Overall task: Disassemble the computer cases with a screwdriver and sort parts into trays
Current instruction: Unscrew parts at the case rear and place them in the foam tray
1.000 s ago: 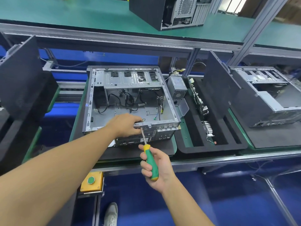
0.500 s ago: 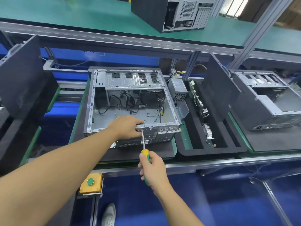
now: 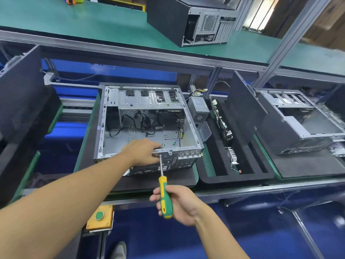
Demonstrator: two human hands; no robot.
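Note:
An open grey computer case (image 3: 115,139) lies on its side on a black mat, with loose black cables inside. My left hand (image 3: 143,151) grips the case's near rear edge, fingers curled over the metal rim. My right hand (image 3: 179,202) holds a green and yellow screwdriver (image 3: 165,197) by the handle. Its shaft points up, and the tip touches the rear panel just right of my left hand. A black foam tray (image 3: 209,176) to the right holds a power supply (image 3: 198,109), a circuit board (image 3: 221,118) standing on edge, and a small part with wires.
A black side panel (image 3: 242,109) leans beside the tray. A second open case (image 3: 302,124) sits at the right, a closed case (image 3: 188,19) on the green upper shelf. Another black panel (image 3: 22,94) stands at left. A yellow box with a green button (image 3: 99,215) hangs below the bench edge.
My right hand has turned on the screwdriver handle, hiding it and then showing it again, with the tip staying at the rear panel. My left hand stays on the case edge.

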